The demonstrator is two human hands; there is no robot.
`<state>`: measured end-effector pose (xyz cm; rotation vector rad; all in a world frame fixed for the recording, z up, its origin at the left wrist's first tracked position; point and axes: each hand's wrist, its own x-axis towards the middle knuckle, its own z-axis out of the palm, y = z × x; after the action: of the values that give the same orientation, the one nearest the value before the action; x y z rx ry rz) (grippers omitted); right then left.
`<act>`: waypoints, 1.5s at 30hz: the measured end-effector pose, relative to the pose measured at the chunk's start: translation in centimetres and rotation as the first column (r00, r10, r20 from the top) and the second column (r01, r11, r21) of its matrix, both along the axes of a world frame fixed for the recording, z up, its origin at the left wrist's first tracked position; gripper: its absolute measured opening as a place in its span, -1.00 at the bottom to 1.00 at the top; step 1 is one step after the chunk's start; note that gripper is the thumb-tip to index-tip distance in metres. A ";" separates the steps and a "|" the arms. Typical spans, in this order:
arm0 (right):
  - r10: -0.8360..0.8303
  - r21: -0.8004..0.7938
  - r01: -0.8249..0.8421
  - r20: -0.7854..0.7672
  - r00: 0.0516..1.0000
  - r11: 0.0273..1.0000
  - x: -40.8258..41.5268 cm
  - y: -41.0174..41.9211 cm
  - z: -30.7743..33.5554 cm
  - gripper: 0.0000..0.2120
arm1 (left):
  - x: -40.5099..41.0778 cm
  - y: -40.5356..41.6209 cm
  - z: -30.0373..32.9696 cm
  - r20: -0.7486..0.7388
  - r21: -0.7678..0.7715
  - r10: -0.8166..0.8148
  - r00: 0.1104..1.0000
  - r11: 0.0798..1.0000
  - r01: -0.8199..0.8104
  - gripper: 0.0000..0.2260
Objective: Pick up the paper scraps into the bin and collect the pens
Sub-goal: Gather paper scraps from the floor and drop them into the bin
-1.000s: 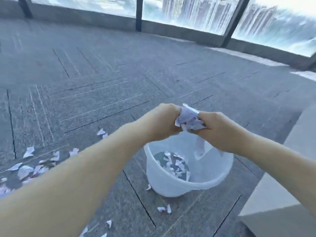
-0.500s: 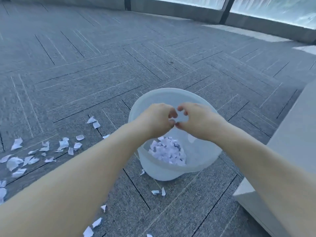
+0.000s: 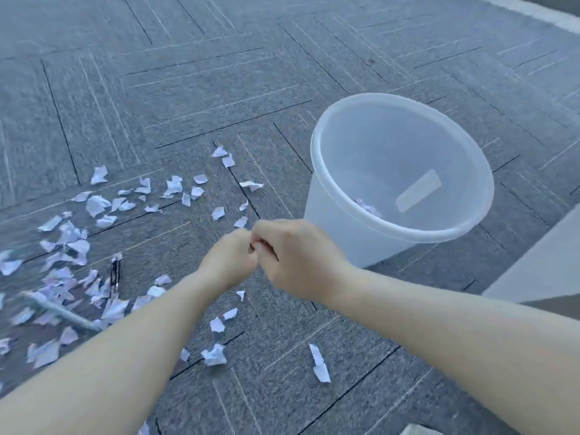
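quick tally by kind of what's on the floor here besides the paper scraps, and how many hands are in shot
bin: 1, translucent white, upright
black pens: 2, lying side by side among the scraps
grey pen: 1, blurred, left of the black pens
hands: 2, left hand and right hand, held together left of the bin
total: 6
The scraps are too many and too blurred to count.
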<state>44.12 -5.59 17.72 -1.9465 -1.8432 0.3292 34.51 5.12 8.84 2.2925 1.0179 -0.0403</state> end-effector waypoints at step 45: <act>-0.379 -0.186 0.360 -0.075 0.922 0.914 -4.2 -16.1 -18.9 -0.40 | -15.7 -7.1 -9.6 0.036 0.207 -0.400 0.916 0.900 0.384 -0.41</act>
<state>39.91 -21.65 -1.14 -2.2899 -1.3750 0.4709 18.80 -1.96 -0.81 2.6271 0.5233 -0.0164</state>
